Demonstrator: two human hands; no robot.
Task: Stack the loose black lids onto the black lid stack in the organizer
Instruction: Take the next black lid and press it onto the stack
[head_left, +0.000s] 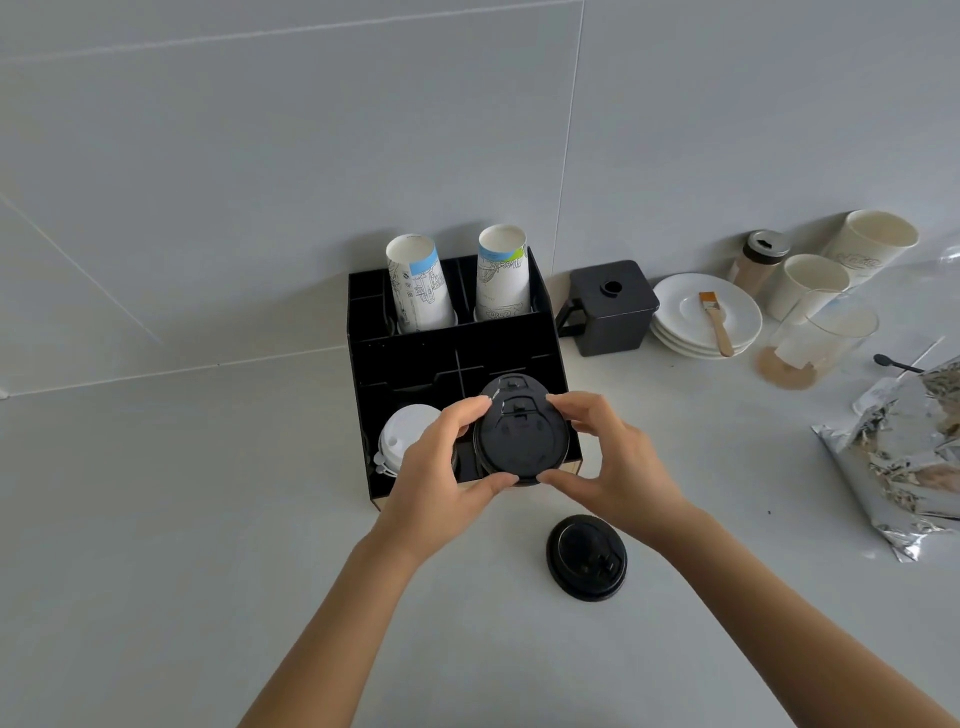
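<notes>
Black lid (521, 439) is pinched at its rim by left hand (435, 467) and right hand (615, 462), presumably to centre it over the organizer (452, 358) stack.

The organizer (457, 358) backs against the wall; approach is open only from its front and top. Its front right bay is blocked by both hands, left hand (441, 467) and right hand (613, 462), gripping a black lid (519, 441). White lids (402, 441) fill the front left bay. Cups (418, 283) occupy the rear bays. Counter left of the organizer is bare. One loose lid (587, 557) lies in front; a black box (608, 306) stands just right.
</notes>
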